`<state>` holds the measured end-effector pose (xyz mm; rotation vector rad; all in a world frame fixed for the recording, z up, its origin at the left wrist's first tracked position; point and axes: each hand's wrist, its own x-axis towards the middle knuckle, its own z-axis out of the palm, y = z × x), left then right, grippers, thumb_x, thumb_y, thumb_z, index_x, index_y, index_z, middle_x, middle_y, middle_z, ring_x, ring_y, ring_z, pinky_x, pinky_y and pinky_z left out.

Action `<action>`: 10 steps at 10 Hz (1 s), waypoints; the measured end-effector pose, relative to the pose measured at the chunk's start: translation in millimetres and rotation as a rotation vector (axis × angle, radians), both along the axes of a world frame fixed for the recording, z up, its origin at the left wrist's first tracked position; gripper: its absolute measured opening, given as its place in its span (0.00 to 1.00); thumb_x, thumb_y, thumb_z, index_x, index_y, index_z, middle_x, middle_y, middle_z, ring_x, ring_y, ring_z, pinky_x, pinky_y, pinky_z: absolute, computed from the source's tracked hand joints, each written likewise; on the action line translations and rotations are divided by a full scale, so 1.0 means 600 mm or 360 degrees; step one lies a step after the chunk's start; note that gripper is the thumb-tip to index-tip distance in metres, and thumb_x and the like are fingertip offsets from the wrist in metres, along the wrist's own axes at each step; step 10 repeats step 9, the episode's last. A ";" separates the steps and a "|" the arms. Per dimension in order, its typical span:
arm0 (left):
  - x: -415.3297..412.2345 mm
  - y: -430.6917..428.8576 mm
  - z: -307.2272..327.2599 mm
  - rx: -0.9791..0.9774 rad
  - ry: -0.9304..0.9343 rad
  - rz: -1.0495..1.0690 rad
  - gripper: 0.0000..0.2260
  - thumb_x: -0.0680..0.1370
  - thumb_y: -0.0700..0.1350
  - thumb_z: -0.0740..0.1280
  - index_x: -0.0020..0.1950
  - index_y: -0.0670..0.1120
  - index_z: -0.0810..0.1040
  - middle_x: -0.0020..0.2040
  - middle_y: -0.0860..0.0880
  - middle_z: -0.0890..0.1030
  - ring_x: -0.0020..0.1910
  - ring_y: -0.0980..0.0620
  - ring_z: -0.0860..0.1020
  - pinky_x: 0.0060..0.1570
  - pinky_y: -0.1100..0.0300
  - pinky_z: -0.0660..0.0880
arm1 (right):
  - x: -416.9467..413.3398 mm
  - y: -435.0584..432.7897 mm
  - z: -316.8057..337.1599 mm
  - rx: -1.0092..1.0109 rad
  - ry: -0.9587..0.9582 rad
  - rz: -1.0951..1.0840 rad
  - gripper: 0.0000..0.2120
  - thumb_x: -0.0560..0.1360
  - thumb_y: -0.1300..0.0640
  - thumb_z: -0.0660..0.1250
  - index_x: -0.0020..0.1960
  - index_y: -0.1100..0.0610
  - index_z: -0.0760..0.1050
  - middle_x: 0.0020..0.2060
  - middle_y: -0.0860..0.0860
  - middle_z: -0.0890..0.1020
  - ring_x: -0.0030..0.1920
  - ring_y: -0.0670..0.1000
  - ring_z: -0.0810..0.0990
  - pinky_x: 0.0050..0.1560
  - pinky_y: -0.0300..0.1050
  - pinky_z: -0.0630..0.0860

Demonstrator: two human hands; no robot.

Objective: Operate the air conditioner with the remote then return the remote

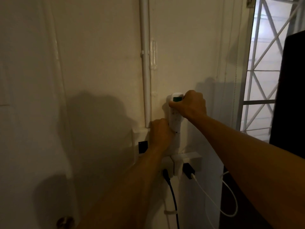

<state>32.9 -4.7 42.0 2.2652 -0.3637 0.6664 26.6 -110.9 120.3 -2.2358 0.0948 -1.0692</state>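
The left hand is curled against the wall, its fingers hidden; I cannot tell whether it grips the lower end of the remote that it touches. The white remote stands upright against the wall, just right of and above the left hand, its green screen at the top. The right hand is closed around the remote's upper part, thumb across the front below the screen.

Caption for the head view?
Both hands, right hand and left hand, hold the remote against the wall.
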 end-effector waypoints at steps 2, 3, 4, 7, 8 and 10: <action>0.010 -0.005 -0.023 -0.0056 0.0170 0.0131 0.09 0.71 0.43 0.74 0.42 0.37 0.81 0.45 0.38 0.83 0.43 0.43 0.82 0.33 0.58 0.75 | 0.018 0.004 -0.012 -0.0032 0.0134 -0.0007 0.28 0.59 0.40 0.77 0.45 0.62 0.77 0.37 0.54 0.76 0.32 0.51 0.74 0.29 0.42 0.70; 0.017 -0.005 -0.024 -0.0086 0.0181 0.0139 0.09 0.71 0.43 0.75 0.42 0.38 0.81 0.46 0.39 0.83 0.42 0.44 0.82 0.33 0.59 0.75 | 0.025 0.007 -0.032 -0.0042 0.0128 -0.0001 0.30 0.58 0.39 0.77 0.47 0.62 0.78 0.37 0.54 0.76 0.32 0.51 0.73 0.28 0.41 0.69; 0.020 -0.006 -0.025 -0.0063 0.0164 0.0160 0.08 0.71 0.43 0.74 0.43 0.38 0.80 0.48 0.39 0.82 0.44 0.44 0.81 0.33 0.58 0.74 | 0.031 0.003 -0.032 -0.0042 0.0140 -0.0003 0.31 0.57 0.38 0.77 0.47 0.62 0.78 0.41 0.58 0.81 0.33 0.52 0.74 0.30 0.43 0.73; 0.024 -0.006 -0.033 -0.0071 0.0075 0.0159 0.07 0.73 0.41 0.73 0.38 0.40 0.78 0.45 0.41 0.82 0.40 0.47 0.80 0.23 0.65 0.64 | 0.033 0.005 -0.060 -0.0092 0.0117 -0.0069 0.32 0.56 0.35 0.75 0.45 0.61 0.77 0.40 0.56 0.78 0.34 0.52 0.74 0.29 0.42 0.70; 0.021 -0.007 -0.031 -0.0025 0.0098 0.0171 0.07 0.72 0.42 0.73 0.40 0.40 0.79 0.46 0.41 0.82 0.43 0.46 0.81 0.28 0.62 0.68 | 0.029 -0.003 -0.056 -0.0096 0.0209 -0.0001 0.30 0.59 0.35 0.74 0.44 0.61 0.77 0.39 0.57 0.80 0.35 0.53 0.78 0.29 0.42 0.70; 0.023 -0.006 -0.026 -0.0023 0.0149 0.0145 0.10 0.72 0.45 0.74 0.46 0.39 0.79 0.48 0.41 0.82 0.45 0.45 0.81 0.34 0.59 0.71 | 0.015 -0.014 -0.070 -0.0162 0.0380 0.0160 0.26 0.63 0.36 0.72 0.40 0.60 0.77 0.33 0.54 0.79 0.31 0.51 0.77 0.25 0.39 0.68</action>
